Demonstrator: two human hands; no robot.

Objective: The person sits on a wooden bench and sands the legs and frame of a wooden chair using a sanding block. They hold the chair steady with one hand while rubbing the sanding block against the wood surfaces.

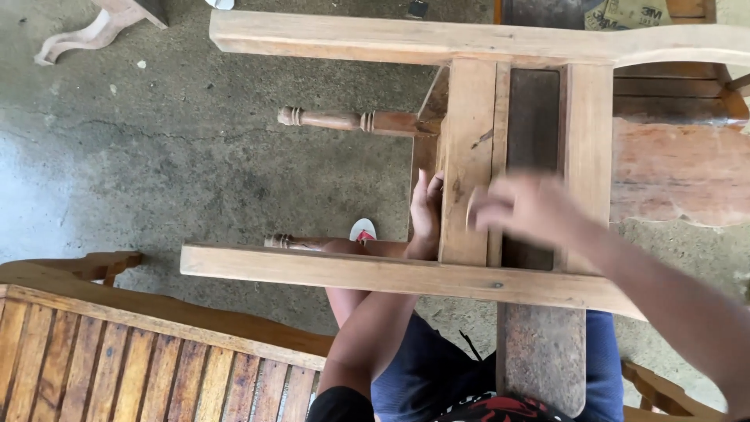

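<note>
Head view: wooden slat (467,156) between left-hand fingers (426,205) and blurred right hand (525,208).

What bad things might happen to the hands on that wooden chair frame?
1. The right hand is blurred, so it is moving fast over the pale upright slat. Bare skin on raw wood might pick up a splinter.
2. The left hand grips the slat's edge right beside the moving hand, so its fingers might get bumped or scraped.
3. The chair frame seems propped over the person's legs above the concrete floor; if it slips, it might land on the sandalled foot.
</note>
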